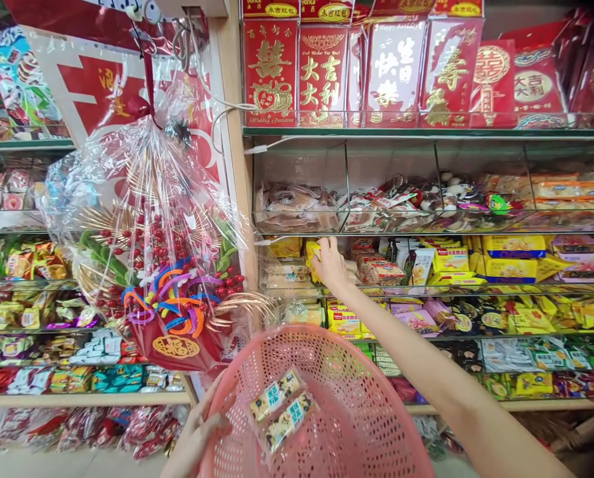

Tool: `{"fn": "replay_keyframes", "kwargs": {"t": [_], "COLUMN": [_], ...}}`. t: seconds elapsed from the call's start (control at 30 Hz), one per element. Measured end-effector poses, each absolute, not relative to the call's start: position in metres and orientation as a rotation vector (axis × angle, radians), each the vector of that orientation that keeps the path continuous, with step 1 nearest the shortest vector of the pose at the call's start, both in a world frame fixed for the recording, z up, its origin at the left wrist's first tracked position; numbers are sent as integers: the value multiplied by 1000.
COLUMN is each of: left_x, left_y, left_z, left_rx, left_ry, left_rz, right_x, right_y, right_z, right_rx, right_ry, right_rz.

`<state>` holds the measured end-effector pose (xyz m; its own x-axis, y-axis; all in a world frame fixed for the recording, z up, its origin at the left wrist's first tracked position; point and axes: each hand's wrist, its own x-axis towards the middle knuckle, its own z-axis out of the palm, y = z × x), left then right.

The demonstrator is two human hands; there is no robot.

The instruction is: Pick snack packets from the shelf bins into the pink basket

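My left hand (201,425) grips the left rim of a pink perforated plastic basket (371,398) at the bottom of the view. Inside it lie two wrapped snack bars (283,406) with nuts or seeds showing and teal lettering. My right hand (330,264) reaches into a shelf bin and is closed on a yellow snack packet (314,257). Part of that packet is hidden behind my fingers. Left of it in the same bin are pale wrapped snacks (287,273); to the right sit wrapped snacks with red print (383,269).
A cellophane-wrapped decoration (162,265) with red berries hangs at the left beside a wooden post (234,99). Red envelopes (324,76) line the upper shelf. Clear dividers and front panels edge the bins. Yellow biscuit packs (344,318) sit just below my right hand.
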<state>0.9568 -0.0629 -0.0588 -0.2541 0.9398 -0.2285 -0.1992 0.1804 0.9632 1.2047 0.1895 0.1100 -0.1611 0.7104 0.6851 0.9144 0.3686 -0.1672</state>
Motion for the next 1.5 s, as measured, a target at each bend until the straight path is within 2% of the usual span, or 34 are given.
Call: {"fn": "replay_keyframes", "kwargs": {"t": [0.33,0.53,0.73,0.93,1.5], "left_x": [952,949,951,949,949], "left_y": [-63,-65,-67,-67,-69], "left_z": [-64,-66,-59,-59,-60], "left_rx": [774,757,782,784,764], "left_ry": [1358,1371,1403,1378,1362], "left_rz": [1308,1333,1363,1351,1333], "right_x": [1201,1202,1195,1194,1219], "right_y": [202,194,167,160,166], "right_z": [93,81,106,132,137], "right_rx": [-1248,-1313,-1566,-1598,-1595], "right_ry": [-1745,-1751,-2026,-2289,-2224], "right_rz": [-339,-373,-486,-461,-455]}}
